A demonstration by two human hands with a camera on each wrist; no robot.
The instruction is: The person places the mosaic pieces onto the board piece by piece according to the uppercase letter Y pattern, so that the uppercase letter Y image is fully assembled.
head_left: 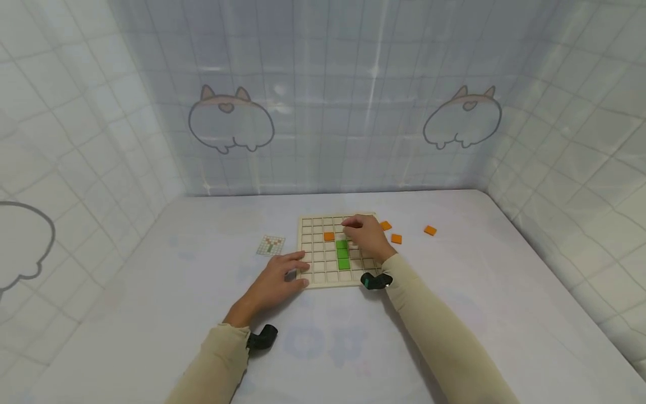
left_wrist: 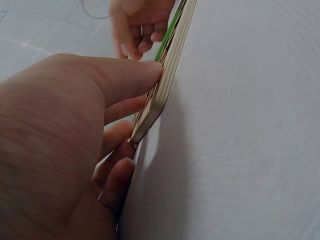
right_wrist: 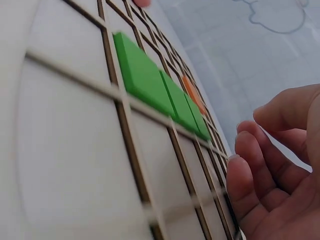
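Note:
A pale gridded board (head_left: 318, 277) lies on the white table. Three green tiles (head_left: 344, 264) fill neighbouring cells in one column, and an orange tile (head_left: 329, 237) sits in a cell up and to their left. My left hand (head_left: 276, 279) rests at the board's near left corner, its thumb touching the front edge and its other fingers along the left side. Over the board's right part is my right hand (head_left: 367, 234), fingers bent and thumb near the index fingertip. In the right wrist view, these fingers (right_wrist: 240, 172) show no tile, but the space between them is partly hidden.
Three loose orange tiles (head_left: 396, 239) lie right of the board, one farther out than the others. A small card (head_left: 271, 245) with a printed coloured grid pattern lies left of the board. Tile-patterned curtains (head_left: 348, 140) enclose the table's back and sides.

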